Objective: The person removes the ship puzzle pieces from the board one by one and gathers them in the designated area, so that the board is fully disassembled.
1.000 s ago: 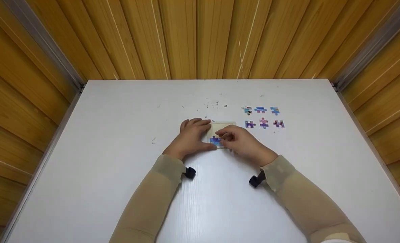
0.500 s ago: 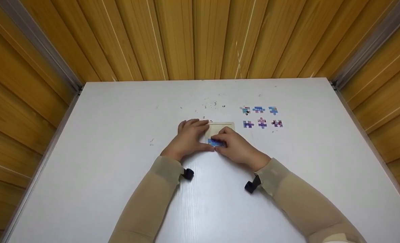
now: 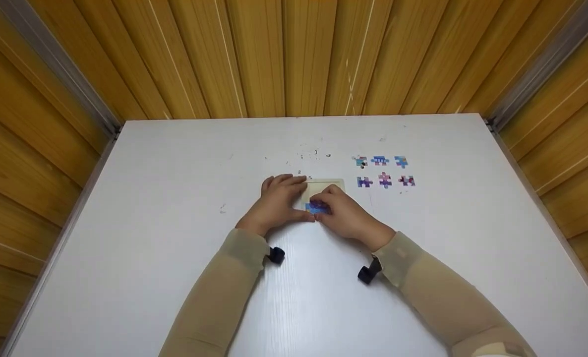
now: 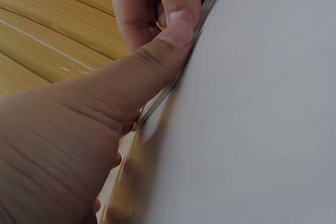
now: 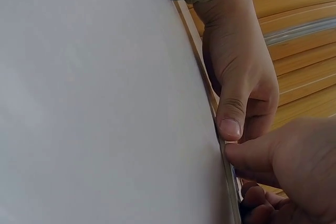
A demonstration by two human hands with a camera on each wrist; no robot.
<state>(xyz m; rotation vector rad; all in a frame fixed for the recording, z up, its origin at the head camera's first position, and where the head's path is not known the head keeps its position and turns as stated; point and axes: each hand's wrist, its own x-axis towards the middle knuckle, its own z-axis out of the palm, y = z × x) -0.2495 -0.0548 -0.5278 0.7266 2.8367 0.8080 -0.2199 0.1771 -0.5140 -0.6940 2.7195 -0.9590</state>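
A small pale wooden puzzle tray (image 3: 331, 181) lies mid-table, with blue puzzle pieces (image 3: 311, 208) along its near side. My left hand (image 3: 274, 204) spans the tray's left side, thumb at the near edge, fingers at the far corner. Over the near right part, my right hand (image 3: 347, 214) has curled fingers on a purple puzzle piece (image 3: 317, 204), partly hidden beneath them. In the left wrist view, the left thumb meets the right thumb along the tray edge (image 4: 158, 99). Both thumbs also show close together at that edge in the right wrist view.
Right of the tray, several loose puzzle pieces (image 3: 384, 179) lie in two rows on the white table (image 3: 175, 198). Small dark specks (image 3: 316, 152) dot the surface beyond the tray. Wood-patterned panels (image 3: 284, 59) stand behind and at both sides.
My right hand has moved slightly left and down, and its fingers have closed in over the purple piece on the tray. The left hand has kept its place on the tray.
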